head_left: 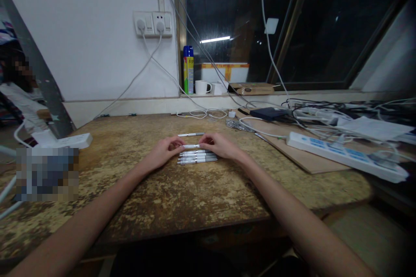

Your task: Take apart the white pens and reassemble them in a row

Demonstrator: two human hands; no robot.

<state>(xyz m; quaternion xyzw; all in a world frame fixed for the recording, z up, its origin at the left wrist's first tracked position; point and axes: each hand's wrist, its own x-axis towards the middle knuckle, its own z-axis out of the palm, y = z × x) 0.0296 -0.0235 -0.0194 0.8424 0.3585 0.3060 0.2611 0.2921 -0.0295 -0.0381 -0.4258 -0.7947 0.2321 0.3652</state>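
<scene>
Several white pens (pixel 196 156) lie side by side in a neat row on the worn wooden table (pixel 169 199). My left hand (pixel 164 151) and my right hand (pixel 221 145) meet over the farthest pen of the row (pixel 191 146), each pinching one end of it with curled fingers. One more pen (pixel 190 134) lies apart, a little beyond my hands.
A white power strip (pixel 346 156) rests on a board at the right among tangled cables (pixel 325 114). Another white strip (pixel 69 140) lies at the left. A spray can (pixel 188 69) and mugs (pixel 202 87) stand on the window sill. A seated person is at the far left.
</scene>
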